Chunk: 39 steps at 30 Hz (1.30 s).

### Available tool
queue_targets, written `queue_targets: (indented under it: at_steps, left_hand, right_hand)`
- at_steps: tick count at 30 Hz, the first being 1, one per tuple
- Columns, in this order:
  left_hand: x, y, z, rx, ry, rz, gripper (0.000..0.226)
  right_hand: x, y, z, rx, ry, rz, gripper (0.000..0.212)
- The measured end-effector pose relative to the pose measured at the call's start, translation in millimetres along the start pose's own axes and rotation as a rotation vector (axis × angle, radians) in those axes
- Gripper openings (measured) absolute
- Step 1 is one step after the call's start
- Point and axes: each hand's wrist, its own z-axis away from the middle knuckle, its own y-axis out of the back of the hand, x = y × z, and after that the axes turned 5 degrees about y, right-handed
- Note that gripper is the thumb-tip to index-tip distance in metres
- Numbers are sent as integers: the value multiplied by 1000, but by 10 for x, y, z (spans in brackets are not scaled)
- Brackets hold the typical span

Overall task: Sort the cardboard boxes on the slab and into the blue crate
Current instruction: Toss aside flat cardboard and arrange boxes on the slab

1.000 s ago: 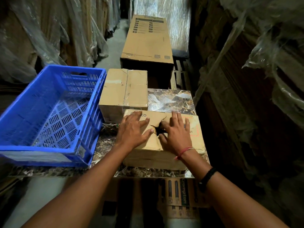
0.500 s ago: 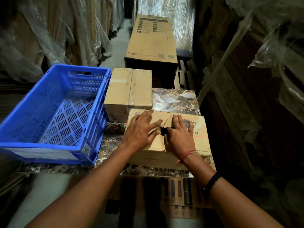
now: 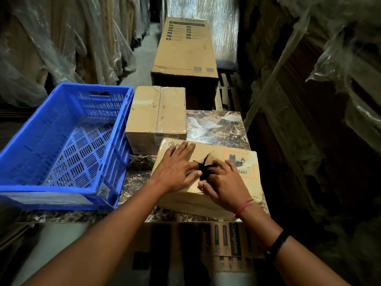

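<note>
- The marbled slab [image 3: 216,126] fills the middle of the view and carries the crate and two boxes.
- A long printed carton [image 3: 185,44] lies beyond the slab at 12 o'clock, running lengthwise away from the person.
- The blue crate [image 3: 51,191] sits on the slab's 9 o'clock side with nothing in it, its slotted floor showing.
- A sealed cardboard box [image 3: 156,112], taped along its top seam, stands at 3 o'clock of the crate, just beside its wall.
- The torn box [image 3: 237,162] lies at 5 o'clock of the sealed box, touching its near face. It has a ragged dark hole in its top and a red-bordered battery label toward 3 o'clock.
- A carton marked Crompton [image 3: 226,244] stands under the slab's near edge at 6 o'clock.
- The left hand [image 3: 175,168] rests flat on the torn box at 9 o'clock of the hole, fingers straight and slightly apart.
- The right hand [image 3: 224,182] is at 3 o'clock of the hole, fingers curled onto its ragged edge, thumb on the cardboard.
- A red thread [image 3: 244,206] and a black band [image 3: 277,243] circle the right forearm.
</note>
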Motion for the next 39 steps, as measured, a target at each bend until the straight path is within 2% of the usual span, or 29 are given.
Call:
queue_targets:
  at_steps: [3, 6, 11, 15, 18, 21, 25, 28, 31, 34, 39]
  left_hand:
    - [21, -14, -19, 4, 16, -26, 53]
    - [0, -18, -20, 12, 13, 5, 49]
    - [-40, -10, 4, 48, -31, 58, 56]
    - [-30, -24, -12, 29, -2, -9, 60]
    - [-26, -37, -39, 37, 24, -10, 57]
    - [-27, -55, -45, 28, 32, 27, 59]
    - [-38, -42, 6, 55, 96, 134, 66]
    - [-62, -61, 52, 127, 264, 116, 66]
    - [-58, -98, 70, 87, 339, 26, 68]
    - [-55, -67, 39, 34, 349, 7, 68]
    - [-62, -58, -6, 16, 348, -23, 66]
  right_hand:
    - [-17, -41, 40, -39, 30, 40, 65]
    - [-9, -43, 6, -15, 40, 29, 59]
    - [-34, -60, 67, 93, 86, 9, 40]
    - [-32, -42, 7, -16, -13, 20, 68]
    - [-9, -62, -41, -112, -30, 54, 75]
    - [35, -78, -73, -129, -14, 92, 78]
    - [52, -13, 6, -2, 21, -38, 61]
    - [142, 53, 109, 164, -155, -96, 62]
    - [287, 59, 171, 33, -357, -51, 78]
    - [347, -1, 177, -74, -368, 6, 83]
    - [396, 20, 90, -138, -370, 16, 83]
